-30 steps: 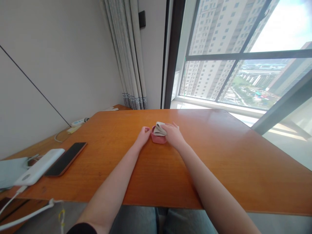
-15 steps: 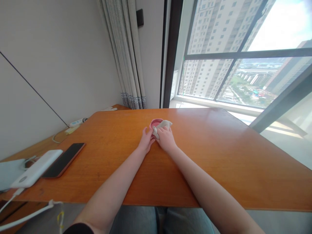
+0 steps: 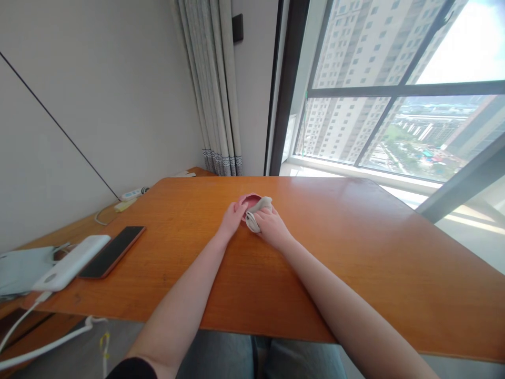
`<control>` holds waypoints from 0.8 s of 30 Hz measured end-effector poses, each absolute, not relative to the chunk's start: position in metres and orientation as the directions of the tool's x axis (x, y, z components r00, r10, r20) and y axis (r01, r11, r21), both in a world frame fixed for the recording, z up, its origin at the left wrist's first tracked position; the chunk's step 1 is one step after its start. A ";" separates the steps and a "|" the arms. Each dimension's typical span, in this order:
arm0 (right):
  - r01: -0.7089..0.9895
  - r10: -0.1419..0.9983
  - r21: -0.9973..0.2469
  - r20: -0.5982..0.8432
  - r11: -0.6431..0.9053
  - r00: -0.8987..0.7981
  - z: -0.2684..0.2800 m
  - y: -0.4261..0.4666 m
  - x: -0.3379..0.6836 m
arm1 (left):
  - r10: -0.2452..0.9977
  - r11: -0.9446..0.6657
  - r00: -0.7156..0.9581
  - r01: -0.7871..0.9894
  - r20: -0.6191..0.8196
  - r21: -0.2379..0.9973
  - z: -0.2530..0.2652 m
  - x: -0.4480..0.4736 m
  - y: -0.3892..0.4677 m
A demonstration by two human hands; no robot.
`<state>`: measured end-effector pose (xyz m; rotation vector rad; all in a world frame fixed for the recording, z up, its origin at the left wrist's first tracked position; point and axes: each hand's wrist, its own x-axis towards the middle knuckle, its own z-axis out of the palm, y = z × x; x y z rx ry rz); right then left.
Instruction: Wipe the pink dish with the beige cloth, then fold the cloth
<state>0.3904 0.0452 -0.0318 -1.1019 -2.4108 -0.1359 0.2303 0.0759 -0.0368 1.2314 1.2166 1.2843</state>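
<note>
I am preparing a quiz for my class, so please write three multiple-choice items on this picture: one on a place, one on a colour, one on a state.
1. Where does the phone lie?
A. on the left part of the table, beside the power bank
B. on the window sill
C. beside the right hand

2. What colour is the small bowl?
A. blue
B. pink
C. black

3. How is the cloth held?
A. it lies flat, with no hand on it
B. the left hand lifts it high above the table
C. the right hand presses it against the bowl

Answers:
1 A: the dark phone rests next to the white power bank on the table.
2 B: its rim shows pink between the hands.
3 C: the right hand grips the cloth at the bowl, while the left hand steadies the bowl.
</note>
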 end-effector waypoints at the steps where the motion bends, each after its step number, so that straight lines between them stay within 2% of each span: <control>1: 0.739 0.690 -0.104 0.461 0.666 -0.557 -0.034 0.045 0.391 | 0.996 -0.056 -0.066 0.019 0.057 0.998 -0.038 0.231 0.075; 7: 0.820 0.730 -0.133 0.549 0.556 -0.406 -0.045 0.041 0.386 | 0.962 -0.168 -0.226 -0.052 0.153 0.984 -0.048 0.268 0.051; 12: 0.806 0.701 -0.158 0.606 0.570 -0.376 -0.049 0.037 0.373 | 0.930 -0.203 -0.323 -0.057 0.175 0.977 -0.050 0.272 0.051; 16: 0.786 0.668 -0.124 0.618 0.605 -0.416 -0.041 0.037 0.371 | 0.953 -0.198 -0.223 0.051 0.205 0.979 -0.044 0.247 0.070; 21: 0.677 0.582 -0.052 0.560 0.735 -0.589 -0.029 0.039 0.387 | 0.963 -0.252 -0.031 0.261 0.269 0.932 -0.030 0.222 0.077; 24: 0.691 0.606 -0.039 0.519 0.721 -0.603 -0.027 0.039 0.393 | 0.963 -0.253 -0.022 0.254 0.267 0.934 -0.029 0.226 0.071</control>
